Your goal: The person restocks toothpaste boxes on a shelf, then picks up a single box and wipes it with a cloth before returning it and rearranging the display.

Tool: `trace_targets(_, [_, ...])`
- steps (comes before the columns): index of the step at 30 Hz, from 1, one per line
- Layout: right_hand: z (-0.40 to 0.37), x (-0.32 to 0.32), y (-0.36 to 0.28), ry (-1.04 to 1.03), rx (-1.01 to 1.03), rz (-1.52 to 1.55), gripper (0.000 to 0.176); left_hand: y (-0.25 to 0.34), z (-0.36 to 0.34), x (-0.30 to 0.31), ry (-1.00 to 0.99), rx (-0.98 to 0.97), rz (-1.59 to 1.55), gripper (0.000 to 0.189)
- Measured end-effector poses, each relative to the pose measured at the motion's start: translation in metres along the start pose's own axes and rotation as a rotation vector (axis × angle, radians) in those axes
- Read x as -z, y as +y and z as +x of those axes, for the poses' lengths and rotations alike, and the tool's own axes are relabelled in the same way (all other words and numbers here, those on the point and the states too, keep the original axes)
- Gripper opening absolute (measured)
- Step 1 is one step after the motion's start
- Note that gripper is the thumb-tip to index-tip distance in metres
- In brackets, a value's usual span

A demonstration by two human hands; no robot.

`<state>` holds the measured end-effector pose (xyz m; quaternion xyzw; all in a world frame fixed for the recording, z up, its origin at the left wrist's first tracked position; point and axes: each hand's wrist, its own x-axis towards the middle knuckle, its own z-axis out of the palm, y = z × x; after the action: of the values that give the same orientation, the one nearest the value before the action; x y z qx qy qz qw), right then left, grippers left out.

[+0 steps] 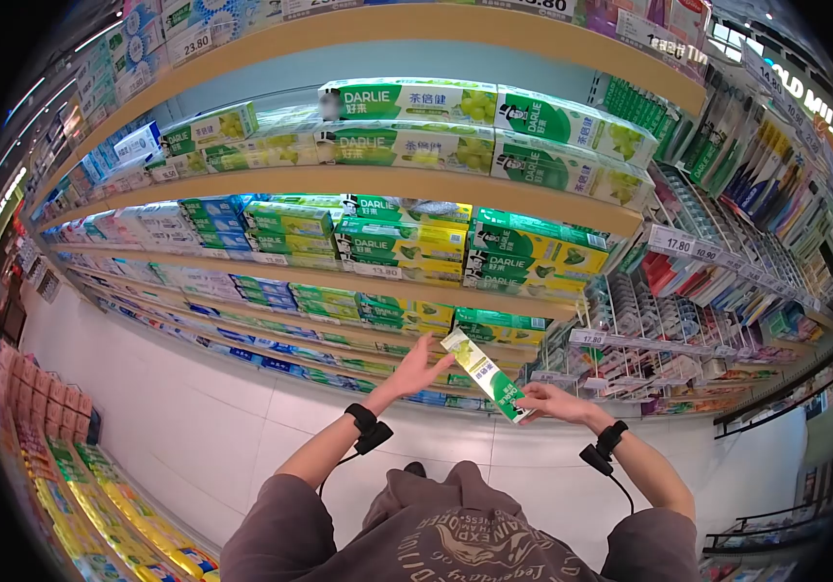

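A green, white and yellow toothpaste box [485, 375] is held at a slant in front of the lower shelves, its upper end toward the left. My right hand [550, 402] grips the lower right end between thumb and fingers. At the other end, my left hand [420, 368] has its fingers stretched apart, with the fingertips right beside the box's upper edge. Each wrist wears a black strap with a small cabled device. Behind the box, green and yellow toothpaste boxes [502, 326] are stacked on a shelf.
Long wooden shelf edges [387, 182] run across in front of me, stocked with toothpaste boxes [407, 145]. Hooks with hanging toothbrush packs [761, 160] fill the right side. Behind me at left stand yellow and green packages [111, 495]. White tiled floor [232, 417] lies below.
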<state>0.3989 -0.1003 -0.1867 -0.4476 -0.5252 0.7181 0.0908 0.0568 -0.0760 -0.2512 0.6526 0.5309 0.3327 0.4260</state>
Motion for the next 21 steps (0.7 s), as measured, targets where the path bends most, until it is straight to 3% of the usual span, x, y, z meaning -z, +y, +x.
trace_targets(4, [-0.022, 0.004, -0.04, -0.068, 0.063, -0.161, 0.042, 0.015, -0.003, 0.005, -0.049, 0.093, -0.212, 0.079])
trace_targets(6, [-0.036, 0.008, -0.066, -0.047, 0.164, -0.351, 0.04, 0.04, -0.007, 0.019, -0.115, 0.152, -0.393, 0.058])
trace_targets(7, [-0.044, 0.009, -0.084, -0.047, 0.165, -0.35, 0.04, 0.056, -0.01, 0.026, -0.115, 0.153, -0.392, 0.058])
trace_targets(11, [-0.088, 0.006, -0.176, 0.135, 0.358, -0.564, 0.041, 0.151, -0.019, 0.077, 0.092, -0.107, -0.544, 0.049])
trace_targets(17, [-0.104, 0.014, -0.29, 0.443, 0.928, -0.521, 0.04, 0.274, 0.011, 0.152, 0.406, -0.552, -0.367, 0.054])
trace_targets(21, [-0.088, 0.033, -0.341, 0.689, 1.093, -0.636, 0.037, 0.307, 0.05, 0.187, 0.582, -0.621, -0.092, 0.062])
